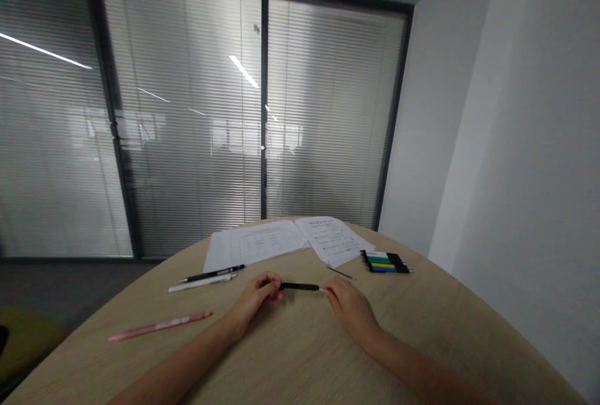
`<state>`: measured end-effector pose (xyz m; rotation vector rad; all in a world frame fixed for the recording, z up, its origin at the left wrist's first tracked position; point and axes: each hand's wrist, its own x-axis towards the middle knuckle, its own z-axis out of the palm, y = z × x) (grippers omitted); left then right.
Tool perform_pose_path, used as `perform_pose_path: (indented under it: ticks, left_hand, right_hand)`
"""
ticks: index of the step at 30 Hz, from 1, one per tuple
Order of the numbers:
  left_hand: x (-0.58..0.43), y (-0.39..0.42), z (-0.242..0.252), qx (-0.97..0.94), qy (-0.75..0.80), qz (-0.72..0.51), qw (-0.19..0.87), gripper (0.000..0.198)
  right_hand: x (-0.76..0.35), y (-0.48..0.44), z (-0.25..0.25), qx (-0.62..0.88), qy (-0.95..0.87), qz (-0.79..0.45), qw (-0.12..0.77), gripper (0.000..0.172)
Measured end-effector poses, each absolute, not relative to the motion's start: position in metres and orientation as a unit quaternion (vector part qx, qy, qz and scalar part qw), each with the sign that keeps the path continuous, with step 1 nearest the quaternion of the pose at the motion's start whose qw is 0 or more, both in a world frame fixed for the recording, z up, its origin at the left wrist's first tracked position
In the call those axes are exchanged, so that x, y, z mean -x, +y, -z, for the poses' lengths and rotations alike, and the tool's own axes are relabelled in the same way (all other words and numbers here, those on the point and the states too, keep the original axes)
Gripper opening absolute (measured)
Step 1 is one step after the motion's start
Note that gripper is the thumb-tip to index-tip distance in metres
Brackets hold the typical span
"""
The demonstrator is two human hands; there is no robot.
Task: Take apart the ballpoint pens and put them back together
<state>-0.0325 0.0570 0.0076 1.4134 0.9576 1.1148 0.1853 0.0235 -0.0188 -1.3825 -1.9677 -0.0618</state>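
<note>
Between my two hands, low over the table, a black pen (pixel 300 287) lies level. My left hand (pixel 261 295) is closed round its left end. At the pen's right end, my right hand (pixel 344 305) pinches a small pale tip; whether that tip is joined to the pen is too small to tell. Just beyond my right hand, a thin dark refill (pixel 340 272) rests on the wood. Left of my hands lie a black pen (pixel 213 274), a white pen (pixel 201 284) and a pink pen (pixel 159 326).
Printed sheets (pixel 257 244) and another printed sheet (pixel 332 239) lie at the far side of the round table (pixel 290 355). A row of pens with coloured labels (pixel 384 262) sits at the right. Behind are glass panels with blinds, and a wall at the right.
</note>
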Motion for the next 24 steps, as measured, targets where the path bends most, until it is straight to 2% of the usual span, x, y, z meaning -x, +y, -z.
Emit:
perform_pose_path:
  ticks: [9,24]
  left_hand:
    - [0.034,0.056,-0.008,-0.618,0.392,-0.434,0.525,0.022]
    - [0.032,0.052,-0.003,-0.753,0.395,-0.268,0.453,0.026]
  right_hand:
    - [-0.188,0.026,0.019,0.535,-0.755,0.002,0.379,0.022]
    - [-0.195,0.032,0.018,0.511,-0.738,-0.065,0.436,0.023]
